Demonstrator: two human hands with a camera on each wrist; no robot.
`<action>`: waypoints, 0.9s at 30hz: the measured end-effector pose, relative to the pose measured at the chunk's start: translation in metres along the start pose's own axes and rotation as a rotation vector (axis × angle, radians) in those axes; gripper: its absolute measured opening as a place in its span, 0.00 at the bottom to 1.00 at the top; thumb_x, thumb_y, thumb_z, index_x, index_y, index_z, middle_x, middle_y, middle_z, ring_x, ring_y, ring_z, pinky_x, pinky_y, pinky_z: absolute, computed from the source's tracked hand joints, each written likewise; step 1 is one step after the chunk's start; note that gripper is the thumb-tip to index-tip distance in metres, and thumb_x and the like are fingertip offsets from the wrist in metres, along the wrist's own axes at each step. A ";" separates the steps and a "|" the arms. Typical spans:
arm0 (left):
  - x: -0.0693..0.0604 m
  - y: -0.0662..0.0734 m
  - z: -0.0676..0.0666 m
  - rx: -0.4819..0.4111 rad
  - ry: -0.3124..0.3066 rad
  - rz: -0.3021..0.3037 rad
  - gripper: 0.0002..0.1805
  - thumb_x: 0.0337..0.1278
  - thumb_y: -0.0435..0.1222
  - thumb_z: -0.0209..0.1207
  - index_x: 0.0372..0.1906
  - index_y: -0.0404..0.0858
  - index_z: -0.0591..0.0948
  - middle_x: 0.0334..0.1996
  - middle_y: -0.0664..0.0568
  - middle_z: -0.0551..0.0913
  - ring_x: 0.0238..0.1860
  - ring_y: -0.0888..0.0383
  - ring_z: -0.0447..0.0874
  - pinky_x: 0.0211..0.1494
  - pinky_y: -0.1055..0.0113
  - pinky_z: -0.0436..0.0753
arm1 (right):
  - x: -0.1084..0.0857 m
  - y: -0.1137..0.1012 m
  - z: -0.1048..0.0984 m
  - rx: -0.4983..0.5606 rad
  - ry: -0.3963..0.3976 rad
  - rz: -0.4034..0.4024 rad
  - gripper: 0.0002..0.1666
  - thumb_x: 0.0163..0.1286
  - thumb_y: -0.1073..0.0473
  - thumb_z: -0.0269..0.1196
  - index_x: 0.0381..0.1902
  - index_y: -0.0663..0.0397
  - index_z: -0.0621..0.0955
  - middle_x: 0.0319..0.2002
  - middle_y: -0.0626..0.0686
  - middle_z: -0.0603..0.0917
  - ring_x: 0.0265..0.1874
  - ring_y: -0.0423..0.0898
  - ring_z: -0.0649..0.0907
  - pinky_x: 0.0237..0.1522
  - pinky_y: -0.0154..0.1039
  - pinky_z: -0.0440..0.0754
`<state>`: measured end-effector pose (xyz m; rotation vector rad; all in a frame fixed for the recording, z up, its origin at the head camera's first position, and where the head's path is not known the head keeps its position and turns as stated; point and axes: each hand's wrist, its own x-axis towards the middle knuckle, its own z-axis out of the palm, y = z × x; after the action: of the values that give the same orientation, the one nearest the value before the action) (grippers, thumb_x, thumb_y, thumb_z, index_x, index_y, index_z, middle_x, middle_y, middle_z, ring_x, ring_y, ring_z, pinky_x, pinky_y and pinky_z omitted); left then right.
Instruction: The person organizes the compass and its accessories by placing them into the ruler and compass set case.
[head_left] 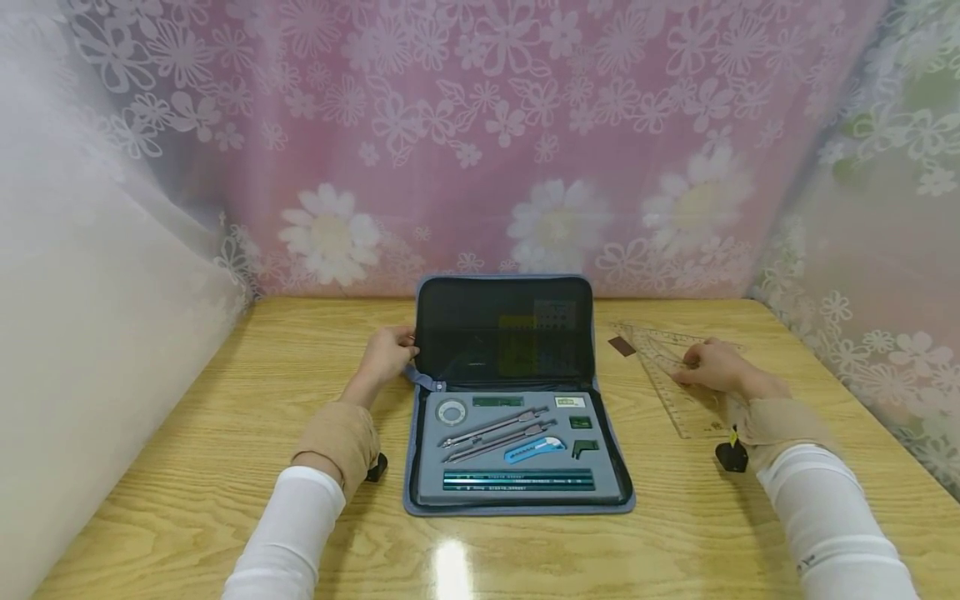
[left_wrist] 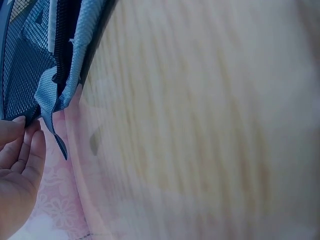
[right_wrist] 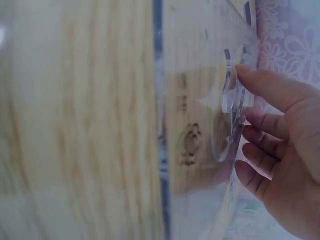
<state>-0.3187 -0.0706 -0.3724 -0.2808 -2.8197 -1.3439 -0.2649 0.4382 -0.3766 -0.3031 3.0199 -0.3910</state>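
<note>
A blue zip case (head_left: 517,508) lies open on the table with its dark mesh lid (head_left: 465,333) raised. My left hand (head_left: 386,358) pinches the left edge of that lid; in the left wrist view the thumb and fingers (left_wrist: 32,150) meet at the mesh corner, near a fabric strap (left_wrist: 47,95). To the right of the case, my right hand (head_left: 720,367) holds a clear set square (head_left: 671,408). In the right wrist view, the thumb sits at a cutout in the clear plastic (right_wrist: 200,100). Other clear rulers (head_left: 652,336) overlap there, hard to tell apart.
In the case's grey tray (head_left: 431,458) lie compasses (head_left: 495,433), a blue cutter (head_left: 534,450), green pencils (head_left: 517,480), a round tape-like ring (head_left: 451,412) and small green pieces. A brown rectangle (head_left: 622,346) lies beside the lid. Floral curtains (head_left: 450,167) surround the wooden table (head_left: 315,317).
</note>
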 end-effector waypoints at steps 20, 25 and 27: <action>0.002 -0.002 0.000 0.001 0.003 0.016 0.22 0.55 0.24 0.55 0.58 0.27 0.73 0.44 0.36 0.81 0.43 0.48 0.79 0.37 0.64 0.77 | -0.014 -0.006 -0.015 0.084 -0.028 0.045 0.37 0.61 0.52 0.63 0.53 0.82 0.68 0.44 0.74 0.76 0.44 0.68 0.75 0.42 0.58 0.74; 0.001 -0.002 0.001 0.005 0.014 0.030 0.21 0.54 0.24 0.56 0.55 0.27 0.75 0.41 0.36 0.82 0.40 0.48 0.79 0.36 0.65 0.77 | -0.019 -0.006 -0.022 0.063 -0.019 0.016 0.36 0.60 0.54 0.64 0.52 0.82 0.70 0.41 0.71 0.78 0.42 0.65 0.77 0.41 0.57 0.74; 0.001 -0.003 0.001 0.006 0.014 0.034 0.21 0.54 0.24 0.56 0.55 0.27 0.75 0.41 0.36 0.82 0.39 0.49 0.79 0.36 0.65 0.77 | -0.020 -0.009 -0.025 0.043 -0.029 -0.001 0.33 0.60 0.56 0.64 0.51 0.82 0.70 0.41 0.72 0.78 0.41 0.65 0.77 0.40 0.56 0.75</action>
<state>-0.3204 -0.0711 -0.3752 -0.3164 -2.7939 -1.3253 -0.2462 0.4399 -0.3487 -0.3039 2.9782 -0.4473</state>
